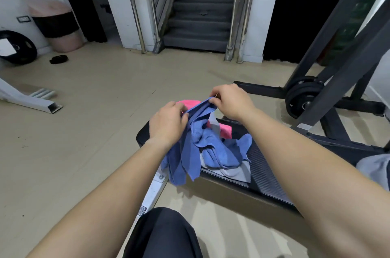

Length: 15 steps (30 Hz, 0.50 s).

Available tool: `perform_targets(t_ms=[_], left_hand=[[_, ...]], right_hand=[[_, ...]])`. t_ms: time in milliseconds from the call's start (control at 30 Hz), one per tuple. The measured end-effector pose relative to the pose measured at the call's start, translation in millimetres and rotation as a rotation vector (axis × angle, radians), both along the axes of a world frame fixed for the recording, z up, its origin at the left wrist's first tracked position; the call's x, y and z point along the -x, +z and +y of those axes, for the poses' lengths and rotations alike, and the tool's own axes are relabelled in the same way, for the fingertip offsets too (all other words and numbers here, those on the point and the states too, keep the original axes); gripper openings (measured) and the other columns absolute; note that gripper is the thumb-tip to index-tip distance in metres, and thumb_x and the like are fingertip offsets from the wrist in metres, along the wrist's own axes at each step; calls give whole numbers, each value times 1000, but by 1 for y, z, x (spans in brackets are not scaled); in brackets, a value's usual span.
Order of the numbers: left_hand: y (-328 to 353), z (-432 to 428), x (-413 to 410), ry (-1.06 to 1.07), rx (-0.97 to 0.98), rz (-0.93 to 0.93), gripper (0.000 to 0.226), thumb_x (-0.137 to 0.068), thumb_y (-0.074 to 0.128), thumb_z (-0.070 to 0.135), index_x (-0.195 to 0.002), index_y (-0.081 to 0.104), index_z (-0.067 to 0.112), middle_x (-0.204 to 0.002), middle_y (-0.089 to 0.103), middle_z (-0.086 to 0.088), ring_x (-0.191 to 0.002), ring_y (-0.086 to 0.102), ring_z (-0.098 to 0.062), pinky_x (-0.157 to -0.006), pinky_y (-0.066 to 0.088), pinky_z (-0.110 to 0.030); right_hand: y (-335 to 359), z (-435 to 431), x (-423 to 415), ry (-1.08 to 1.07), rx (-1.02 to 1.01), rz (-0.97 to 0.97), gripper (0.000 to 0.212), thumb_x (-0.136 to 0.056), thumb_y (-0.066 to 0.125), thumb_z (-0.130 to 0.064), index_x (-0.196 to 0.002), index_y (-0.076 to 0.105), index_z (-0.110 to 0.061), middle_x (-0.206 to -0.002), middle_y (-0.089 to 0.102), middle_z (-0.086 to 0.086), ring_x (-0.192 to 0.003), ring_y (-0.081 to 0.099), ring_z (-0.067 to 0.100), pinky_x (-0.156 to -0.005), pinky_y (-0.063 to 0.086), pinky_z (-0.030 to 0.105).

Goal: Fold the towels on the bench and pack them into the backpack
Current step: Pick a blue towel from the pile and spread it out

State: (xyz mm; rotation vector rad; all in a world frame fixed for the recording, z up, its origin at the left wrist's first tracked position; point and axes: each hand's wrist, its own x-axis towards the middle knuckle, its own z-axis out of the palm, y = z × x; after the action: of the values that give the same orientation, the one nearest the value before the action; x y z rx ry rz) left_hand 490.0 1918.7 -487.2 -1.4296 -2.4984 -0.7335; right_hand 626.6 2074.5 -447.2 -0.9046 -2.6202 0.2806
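Observation:
A blue towel (198, 145) hangs crumpled above the black padded bench (266, 171), its lower folds resting on the pile. My left hand (168, 120) pinches one end of its top edge and my right hand (230, 99) pinches the other end, holding that edge taut between them. Under the blue towel lie a pink towel (225, 131) and a grey towel (236, 173) on the bench. No backpack is in view.
A black weight rack with plates (304, 95) stands right of the bench. A white metal frame (31, 99) lies on the tan floor at left, near a weight plate (16, 46) and a pink bin (57, 25). Stairs with steel rails (200, 14) rise ahead. My knee (162, 234) is at the bottom.

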Motion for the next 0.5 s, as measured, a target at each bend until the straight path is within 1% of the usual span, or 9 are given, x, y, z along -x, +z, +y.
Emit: perform_targets(t_ms=[133,200,267,367,433,500], left_hand=[[44,15,-18,-37,-67,57,17,-98,52,32,-106,66,26,-107,63,2,-100,59,-26,-71,37,-31],[69,26,-29,-59,-107,74,17,-98,52,32,-106,67,26,-108,63,2,-101,59,-26,-71,37,-31],[92,37,-41,-70,-132,76,17,-99,52,31,-105,66,27,-110,63,2,-102,59,-27,-72,38,-32],[118,52,-59,-89,-160,83,15,-99,51,30,-104,65,26,-110,62,4,-103,58,-26,-72,34,-32],[131,60,-71,-111,-177,94,14,-99,50,30,-102,63,27,-109,62,5,-102,58,-25,-72,34,-31],[142,68,-84,-130,-184,112,13,-99,50,30,-101,63,28,-106,61,6,-100,58,-25,-72,36,-32]], right_hand=[[44,8,-27,-43,-115,45,16,-98,56,-33,-105,70,-28,-110,69,2,-102,62,30,-75,50,37],[67,12,-45,-64,-176,58,18,-99,54,-28,-107,69,-26,-110,67,0,-104,60,28,-72,45,35],[88,17,-66,-93,-223,60,19,-98,53,-24,-108,70,-26,-105,62,-2,-102,59,27,-71,42,34],[110,22,-101,-154,-256,24,22,-95,50,-16,-103,70,-23,-97,52,-2,-96,58,29,-73,49,38],[113,25,-127,-192,-253,-5,21,-94,49,-14,-99,69,-19,-96,47,1,-91,57,32,-73,49,39],[108,28,-152,-234,-234,-39,16,-92,50,-11,-89,64,-18,-95,46,4,-86,55,34,-71,48,39]])
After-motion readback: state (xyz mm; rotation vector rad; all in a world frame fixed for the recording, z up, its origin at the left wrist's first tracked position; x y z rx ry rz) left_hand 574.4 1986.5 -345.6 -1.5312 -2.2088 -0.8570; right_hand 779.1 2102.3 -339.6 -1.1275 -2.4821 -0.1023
